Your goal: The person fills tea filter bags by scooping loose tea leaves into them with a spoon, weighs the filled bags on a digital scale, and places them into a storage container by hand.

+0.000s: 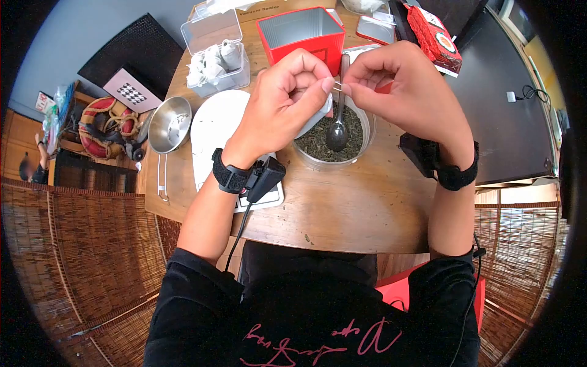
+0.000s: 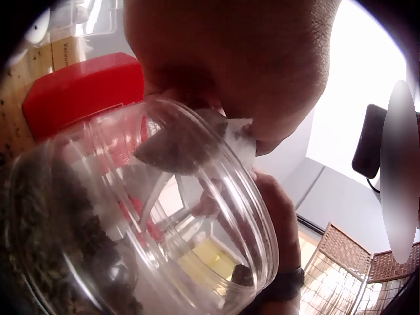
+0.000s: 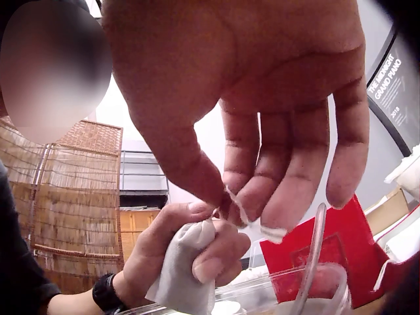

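Observation:
A white pouch with its top gathered (image 3: 186, 266) hangs from my left hand (image 3: 190, 243), whose thumb and fingers grip it near the top. In the left wrist view the pouch (image 2: 180, 147) shows dark contents through its fabric. My right hand (image 1: 403, 85) pinches a thin white string (image 3: 237, 205) between thumb and index finger, close to the left fingertips. Both hands meet above a clear round tub (image 1: 335, 164) of dried dark leaves, where a metal spoon (image 1: 337, 136) stands with its bowl on the leaves. My left hand (image 1: 284, 107) partly covers the pouch in the head view.
Behind the tub stands an open red tin (image 1: 302, 40). To the left are a white scale (image 1: 217, 122), a metal pan (image 1: 170, 125) and a clear box (image 1: 235, 79) of white pouches. A red packet (image 1: 434, 43) lies at the back right.

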